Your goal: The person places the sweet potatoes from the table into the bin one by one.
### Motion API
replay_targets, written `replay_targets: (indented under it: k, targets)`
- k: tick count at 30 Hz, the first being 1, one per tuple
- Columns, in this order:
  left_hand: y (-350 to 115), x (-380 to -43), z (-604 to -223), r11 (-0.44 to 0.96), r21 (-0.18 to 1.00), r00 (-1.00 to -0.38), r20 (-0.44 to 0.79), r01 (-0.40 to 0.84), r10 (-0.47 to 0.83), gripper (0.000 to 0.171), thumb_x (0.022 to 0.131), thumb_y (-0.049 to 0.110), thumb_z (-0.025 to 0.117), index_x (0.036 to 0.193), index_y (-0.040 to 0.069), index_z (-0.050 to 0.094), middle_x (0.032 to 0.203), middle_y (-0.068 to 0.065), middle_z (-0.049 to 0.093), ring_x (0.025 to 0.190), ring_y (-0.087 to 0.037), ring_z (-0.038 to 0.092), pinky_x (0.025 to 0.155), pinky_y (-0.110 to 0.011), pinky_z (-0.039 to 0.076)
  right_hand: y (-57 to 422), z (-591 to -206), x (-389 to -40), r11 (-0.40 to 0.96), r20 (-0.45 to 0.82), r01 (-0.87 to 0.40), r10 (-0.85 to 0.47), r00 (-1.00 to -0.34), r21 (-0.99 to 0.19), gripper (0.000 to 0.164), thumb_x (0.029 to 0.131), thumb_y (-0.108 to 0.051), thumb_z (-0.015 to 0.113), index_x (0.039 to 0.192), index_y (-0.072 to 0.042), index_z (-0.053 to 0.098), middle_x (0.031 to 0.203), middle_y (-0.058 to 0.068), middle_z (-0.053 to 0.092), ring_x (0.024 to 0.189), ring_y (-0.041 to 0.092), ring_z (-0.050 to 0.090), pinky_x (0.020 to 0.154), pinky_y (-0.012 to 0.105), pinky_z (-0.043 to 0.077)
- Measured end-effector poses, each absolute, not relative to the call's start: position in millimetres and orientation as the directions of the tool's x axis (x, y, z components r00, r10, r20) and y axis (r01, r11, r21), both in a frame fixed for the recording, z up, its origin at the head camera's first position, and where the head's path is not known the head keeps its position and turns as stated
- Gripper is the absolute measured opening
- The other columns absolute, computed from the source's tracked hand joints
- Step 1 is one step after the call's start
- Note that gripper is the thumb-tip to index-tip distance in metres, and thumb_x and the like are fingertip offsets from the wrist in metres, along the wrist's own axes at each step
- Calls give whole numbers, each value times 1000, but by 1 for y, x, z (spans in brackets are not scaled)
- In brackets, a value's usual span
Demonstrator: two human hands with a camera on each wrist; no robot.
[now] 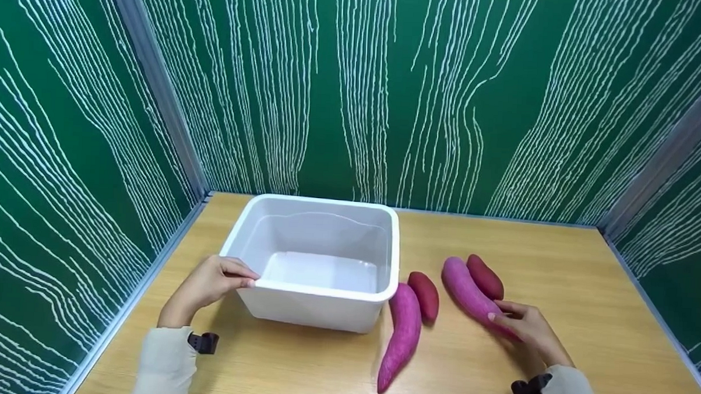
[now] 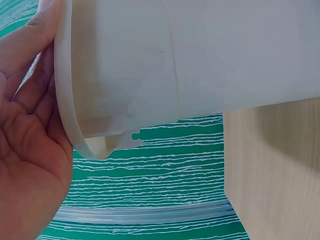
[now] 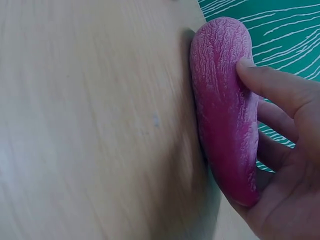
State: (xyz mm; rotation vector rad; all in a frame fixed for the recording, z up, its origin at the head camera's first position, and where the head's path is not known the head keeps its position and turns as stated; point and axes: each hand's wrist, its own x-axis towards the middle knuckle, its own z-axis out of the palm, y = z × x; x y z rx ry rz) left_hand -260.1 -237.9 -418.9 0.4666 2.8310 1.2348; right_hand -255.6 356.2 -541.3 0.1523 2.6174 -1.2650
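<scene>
A white plastic bin (image 1: 323,307) stands left of centre on the table, seemingly holding nothing. My left hand (image 1: 216,283) pinches its rim at the near left corner, thumb and fingers on either side of the lip (image 2: 65,75). On the right, my right hand (image 1: 526,328) grips the near end of a long pink-purple sweet potato (image 1: 470,288), also large in the right wrist view (image 3: 222,110). A shorter dark red sweet potato (image 1: 485,276) lies alongside it. Close to the bin's right side lie another long pink-purple sweet potato (image 1: 402,339) and a dark red one (image 1: 424,297).
The wooden table (image 1: 298,364) is bordered by green panels (image 1: 360,92) with wavy white lines at the back and both sides. Grey metal posts (image 1: 162,91) stand at the corners. Dark wrist cameras (image 1: 205,343) sit on both wrists.
</scene>
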Motion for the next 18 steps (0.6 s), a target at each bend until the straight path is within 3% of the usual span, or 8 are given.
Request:
replay_targets:
  k: [8, 18]
  targets:
    - [-236, -260, -417, 639, 726, -957, 99, 256, 272, 11, 79, 11, 77, 90, 10, 79, 94, -6, 74, 93, -20, 61, 77, -21, 52, 357, -544, -256, 597, -309, 272, 43, -950, -755, 82, 86, -56, 63, 142, 0, 42, 149, 31, 32, 137, 48, 26, 110, 63, 21]
    - [-237, -259, -419, 633, 726, -954, 107, 268, 281, 10, 79, 10, 77, 89, 9, 79, 94, -7, 74, 92, -19, 61, 75, -17, 50, 357, -550, -255, 574, -299, 263, 34, -954, -775, 83, 86, -55, 64, 143, 0, 41, 149, 29, 34, 138, 46, 27, 111, 62, 20]
